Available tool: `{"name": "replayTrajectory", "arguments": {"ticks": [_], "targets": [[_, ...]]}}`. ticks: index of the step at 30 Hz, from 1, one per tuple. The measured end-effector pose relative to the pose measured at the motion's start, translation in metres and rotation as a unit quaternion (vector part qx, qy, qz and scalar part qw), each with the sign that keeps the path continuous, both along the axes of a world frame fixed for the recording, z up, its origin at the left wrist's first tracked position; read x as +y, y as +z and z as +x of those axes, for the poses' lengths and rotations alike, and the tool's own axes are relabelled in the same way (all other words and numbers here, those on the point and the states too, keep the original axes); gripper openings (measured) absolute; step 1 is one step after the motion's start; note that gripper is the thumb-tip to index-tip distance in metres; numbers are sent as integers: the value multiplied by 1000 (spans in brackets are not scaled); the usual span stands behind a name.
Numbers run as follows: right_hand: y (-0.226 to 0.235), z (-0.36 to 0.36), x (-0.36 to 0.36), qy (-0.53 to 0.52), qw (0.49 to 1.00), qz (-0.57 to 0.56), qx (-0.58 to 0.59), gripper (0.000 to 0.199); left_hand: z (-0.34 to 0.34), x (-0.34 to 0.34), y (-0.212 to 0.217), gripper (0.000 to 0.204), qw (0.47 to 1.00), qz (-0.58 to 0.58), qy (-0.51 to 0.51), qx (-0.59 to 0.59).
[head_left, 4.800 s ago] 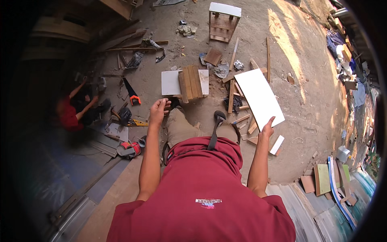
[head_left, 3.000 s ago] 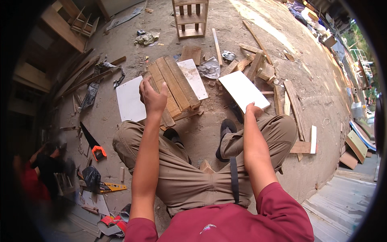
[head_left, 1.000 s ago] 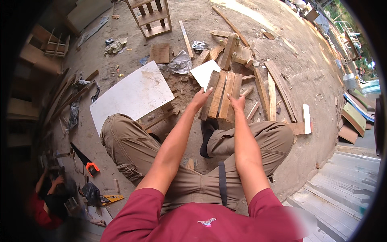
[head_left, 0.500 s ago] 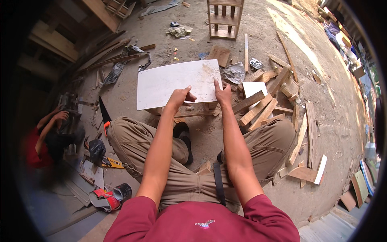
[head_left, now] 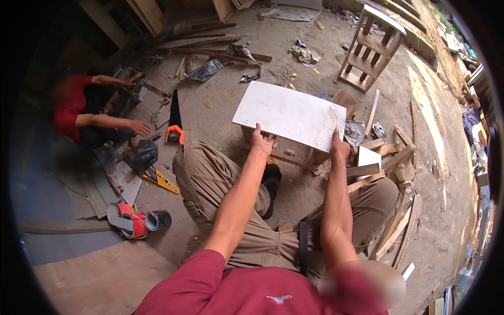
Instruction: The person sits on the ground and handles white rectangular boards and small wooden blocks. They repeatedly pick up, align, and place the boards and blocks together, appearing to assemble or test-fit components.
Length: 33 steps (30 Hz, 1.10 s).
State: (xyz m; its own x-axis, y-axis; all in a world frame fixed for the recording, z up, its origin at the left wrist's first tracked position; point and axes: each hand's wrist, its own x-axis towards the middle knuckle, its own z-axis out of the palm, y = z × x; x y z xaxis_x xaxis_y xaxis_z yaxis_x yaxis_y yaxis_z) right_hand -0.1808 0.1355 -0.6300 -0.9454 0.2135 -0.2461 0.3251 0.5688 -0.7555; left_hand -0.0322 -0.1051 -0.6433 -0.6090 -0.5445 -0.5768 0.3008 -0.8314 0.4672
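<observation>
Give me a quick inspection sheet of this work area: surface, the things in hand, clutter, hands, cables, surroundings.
Surface: bare dirt floor, dusty, strewn with scraps.
Things in hand: white board lying on a low wooden frame.
Clutter: wood offcuts, handsaw with orange handle, crumpled plastic, yellow square, red cans.
Hands: left hand and right hand both grip the board's near edge.
Cables: nothing seen.
Surroundings: small wooden rack beyond; another person in a red shirt crouches at left; planks stacked at back.
</observation>
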Motion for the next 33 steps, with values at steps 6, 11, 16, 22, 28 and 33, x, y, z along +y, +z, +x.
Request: {"name": "replayTrajectory", "arguments": {"ticks": [6, 11, 16, 22, 28, 33], "targets": [[-6, 21, -43, -40, 994, -96, 13, 81, 9, -32, 44, 66, 997, -35, 69, 5], [-1, 52, -177, 77, 943, -322, 34, 56, 47, -137, 78, 103, 968, -241, 11, -71], [-63, 27, -287, 207, 899, -382, -59, 42, 49, -162, 64, 94, 934, -312, -86, -149], [-48, 21, -289, 243, 863, -432, -93, 44, 46, -113, 10, 67, 908, -286, -125, -279], [-73, 8, -107, 292, 941, -166, -32, 40, 8, -53, -36, 43, 805, -409, -347, -253], [-132, -25, 130, -166, 977, -68, 117, 23, -57, 48, -56, 42, 675, -489, -519, -190]]}}
